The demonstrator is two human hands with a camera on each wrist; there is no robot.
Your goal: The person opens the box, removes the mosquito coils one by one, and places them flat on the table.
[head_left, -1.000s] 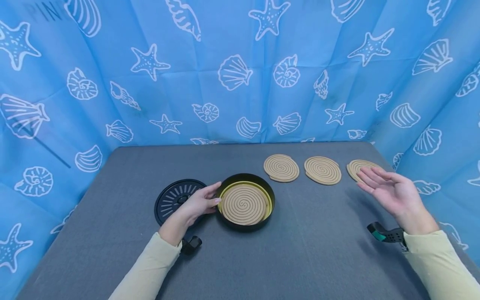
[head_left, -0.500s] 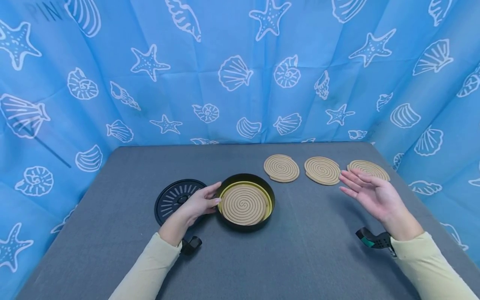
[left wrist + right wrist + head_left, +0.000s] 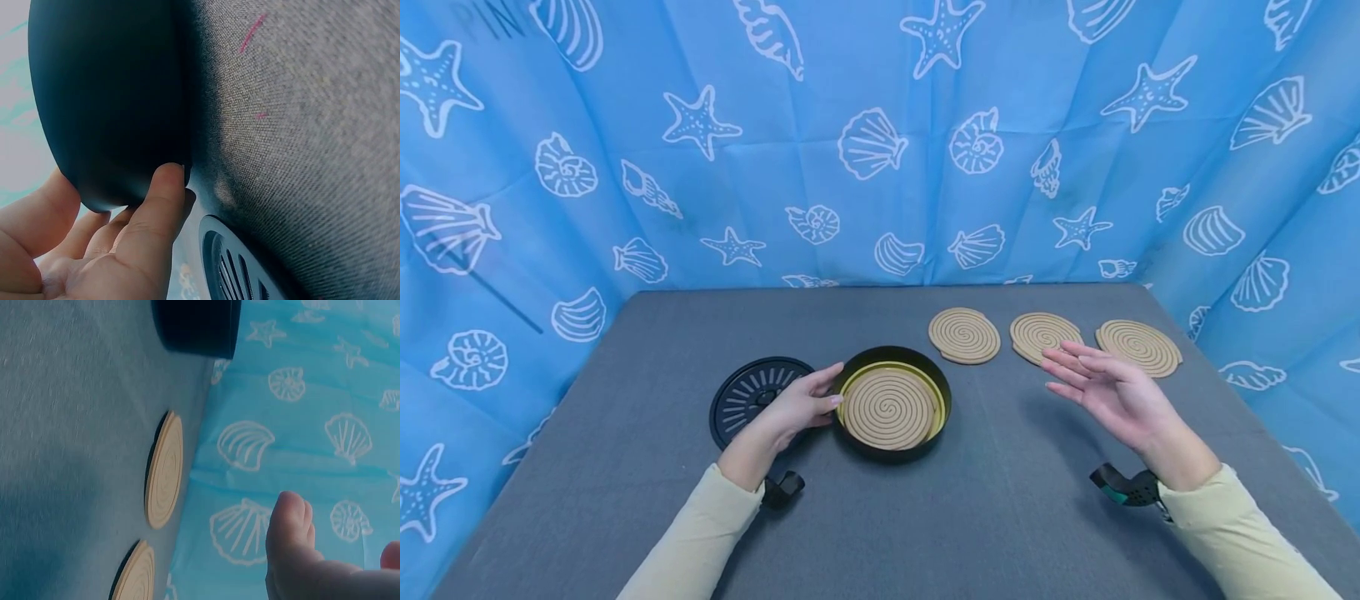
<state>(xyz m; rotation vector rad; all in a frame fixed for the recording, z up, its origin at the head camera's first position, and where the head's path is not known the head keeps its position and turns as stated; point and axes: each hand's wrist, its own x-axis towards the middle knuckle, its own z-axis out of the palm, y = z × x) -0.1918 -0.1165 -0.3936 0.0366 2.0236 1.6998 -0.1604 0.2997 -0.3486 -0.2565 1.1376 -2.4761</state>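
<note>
My left hand (image 3: pixel 795 410) holds the left side of a round black mosquito coil holder (image 3: pixel 891 457), thumb at its rim. In the left wrist view its fingers (image 3: pixel 164 187) lie against the dark outer wall. Inside the holder's yellow lining sits a tan spiral mosquito coil (image 3: pixel 887 408). My right hand (image 3: pixel 1116 396) is in the air over the table, palm turned up and fingers extended, holding nothing. Its fingertips overlap the middle one of three more coils: a left coil (image 3: pixel 964 336), a middle coil (image 3: pixel 1037 332) and a right coil (image 3: pixel 1141 348).
A black slotted lid (image 3: pixel 741 404) lies left of the holder, partly hidden by the left hand. The grey cloth-covered table (image 3: pixel 940 525) ends at a blue curtain (image 3: pixel 820 158) with white shell prints at the back. Black camera mounts (image 3: pixel 1123 486) are worn on the wrists.
My right hand has moved left from in front of the right coil to in front of the middle coil. The left hand and the holder have stayed put.
</note>
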